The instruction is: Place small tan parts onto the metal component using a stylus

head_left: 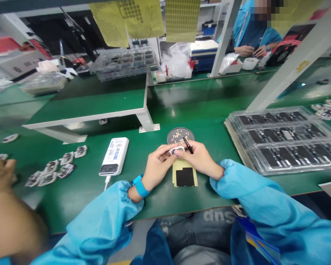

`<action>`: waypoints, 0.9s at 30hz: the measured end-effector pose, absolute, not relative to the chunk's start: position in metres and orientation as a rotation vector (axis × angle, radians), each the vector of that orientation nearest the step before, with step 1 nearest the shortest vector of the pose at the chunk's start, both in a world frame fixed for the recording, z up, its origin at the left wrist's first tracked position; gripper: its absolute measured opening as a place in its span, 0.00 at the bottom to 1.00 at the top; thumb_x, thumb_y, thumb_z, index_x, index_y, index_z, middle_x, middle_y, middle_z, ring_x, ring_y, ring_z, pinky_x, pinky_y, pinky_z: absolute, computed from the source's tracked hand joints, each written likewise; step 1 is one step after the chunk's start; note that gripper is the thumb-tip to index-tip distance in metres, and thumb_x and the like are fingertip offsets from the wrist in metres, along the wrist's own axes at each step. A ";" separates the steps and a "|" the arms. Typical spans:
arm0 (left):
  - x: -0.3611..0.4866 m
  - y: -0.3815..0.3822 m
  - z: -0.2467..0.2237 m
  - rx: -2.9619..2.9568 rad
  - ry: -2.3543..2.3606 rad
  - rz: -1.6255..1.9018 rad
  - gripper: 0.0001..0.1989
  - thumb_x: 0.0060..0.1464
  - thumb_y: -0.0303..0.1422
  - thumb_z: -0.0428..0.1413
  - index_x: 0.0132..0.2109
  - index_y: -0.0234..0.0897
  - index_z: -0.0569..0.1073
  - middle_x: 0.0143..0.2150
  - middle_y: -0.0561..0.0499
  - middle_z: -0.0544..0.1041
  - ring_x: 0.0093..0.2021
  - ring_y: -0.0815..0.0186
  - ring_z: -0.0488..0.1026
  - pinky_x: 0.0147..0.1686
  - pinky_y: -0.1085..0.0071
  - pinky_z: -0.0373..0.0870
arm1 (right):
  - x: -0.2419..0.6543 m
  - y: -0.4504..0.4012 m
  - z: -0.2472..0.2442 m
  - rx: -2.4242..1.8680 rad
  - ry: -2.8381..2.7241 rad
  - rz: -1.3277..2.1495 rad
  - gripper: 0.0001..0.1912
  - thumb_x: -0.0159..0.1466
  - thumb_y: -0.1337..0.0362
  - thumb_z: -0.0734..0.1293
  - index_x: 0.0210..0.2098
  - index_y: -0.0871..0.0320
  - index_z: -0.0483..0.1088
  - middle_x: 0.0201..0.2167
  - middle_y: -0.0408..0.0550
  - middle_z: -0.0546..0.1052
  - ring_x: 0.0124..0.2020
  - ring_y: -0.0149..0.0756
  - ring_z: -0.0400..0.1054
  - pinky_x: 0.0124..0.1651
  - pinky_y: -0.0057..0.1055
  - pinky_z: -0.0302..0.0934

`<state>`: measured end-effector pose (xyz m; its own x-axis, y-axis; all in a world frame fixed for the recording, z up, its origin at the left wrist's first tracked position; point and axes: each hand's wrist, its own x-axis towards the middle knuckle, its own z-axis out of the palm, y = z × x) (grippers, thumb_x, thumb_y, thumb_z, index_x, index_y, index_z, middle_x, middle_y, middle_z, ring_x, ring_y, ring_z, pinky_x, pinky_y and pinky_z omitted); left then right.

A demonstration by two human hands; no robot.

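Between my two hands, just above the green bench, is a small white-rimmed electronic part [177, 150]. My left hand [160, 162] has its fingers and thumb closed on the part's left side. The thumb of my right hand [200, 158] presses on the same part, while its fingers also hold a thin black tool [187, 145], perhaps tweezers or a pen. Fingers cover much of the part. Right behind the hands lies a round grey dish [174, 133] with many tiny beige pieces. A yellow sheet with a black patch [185, 177] lies below them.
A white power bank [114, 156] with a cable lies left of my hands. Several similar parts [51, 171] lie further left, near another person's blurred arm [8, 206]. Stacked clear trays [287, 140] stand on the right. A raised green shelf [99, 99] and a slanted post [287, 55] stand behind.
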<state>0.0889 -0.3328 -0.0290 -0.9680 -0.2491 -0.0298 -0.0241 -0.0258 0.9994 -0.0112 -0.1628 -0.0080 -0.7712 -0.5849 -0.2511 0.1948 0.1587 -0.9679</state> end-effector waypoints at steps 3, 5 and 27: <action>0.090 -0.332 -0.031 0.366 -2.246 -2.064 0.30 0.66 0.48 0.66 0.68 0.35 0.83 0.58 0.41 0.83 0.57 0.54 0.80 0.51 0.64 0.77 | -0.011 -0.164 -0.005 -0.356 1.864 -1.681 0.39 0.48 0.35 0.85 0.37 0.65 0.78 0.35 0.48 0.80 0.33 0.24 0.64 0.39 0.24 0.58; 0.090 -0.331 -0.030 0.357 -2.319 -1.994 0.29 0.67 0.49 0.63 0.64 0.33 0.85 0.49 0.43 0.84 0.56 0.53 0.80 0.50 0.63 0.74 | -0.012 -0.166 -0.004 -0.363 1.862 -1.682 0.40 0.47 0.34 0.85 0.35 0.64 0.76 0.33 0.47 0.79 0.32 0.23 0.61 0.37 0.24 0.57; 0.085 -0.328 -0.036 0.383 -2.290 -1.639 0.16 0.63 0.41 0.65 0.50 0.36 0.89 0.40 0.47 0.85 0.37 0.62 0.77 0.40 0.66 0.72 | -0.036 -0.146 -0.008 -0.710 2.296 -1.488 0.19 0.71 0.51 0.70 0.39 0.62 0.81 0.38 0.49 0.80 0.36 0.26 0.67 0.42 0.27 0.58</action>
